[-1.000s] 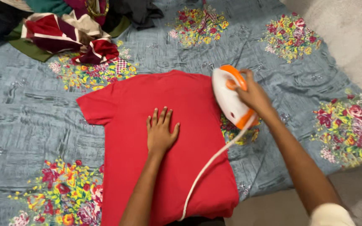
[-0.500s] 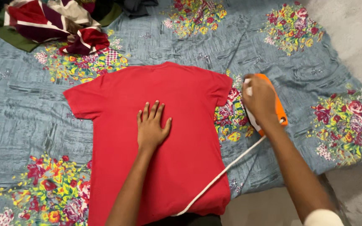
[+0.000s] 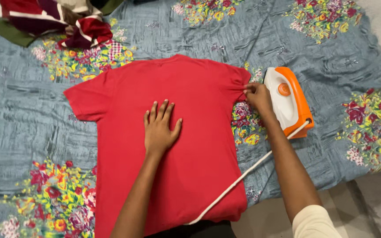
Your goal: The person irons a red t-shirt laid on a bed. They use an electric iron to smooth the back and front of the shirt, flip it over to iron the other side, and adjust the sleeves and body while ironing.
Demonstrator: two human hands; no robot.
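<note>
On the floral sheet (image 3: 31, 114), left hand (image 3: 158, 129) is lying flat, fingers spread, pressing the red shirt (image 3: 186, 154). Right hand (image 3: 257, 95), having released the iron (image 3: 289, 100) beside it, is pinching the sleeve edge: ironing paused, smoothing under way.

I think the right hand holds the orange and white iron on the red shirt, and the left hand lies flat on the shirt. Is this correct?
Not quite. In the head view the iron stands alone on the floral sheet beside the red shirt; the right hand pinches the shirt's sleeve instead. The left hand does lie flat on the shirt.
</note>
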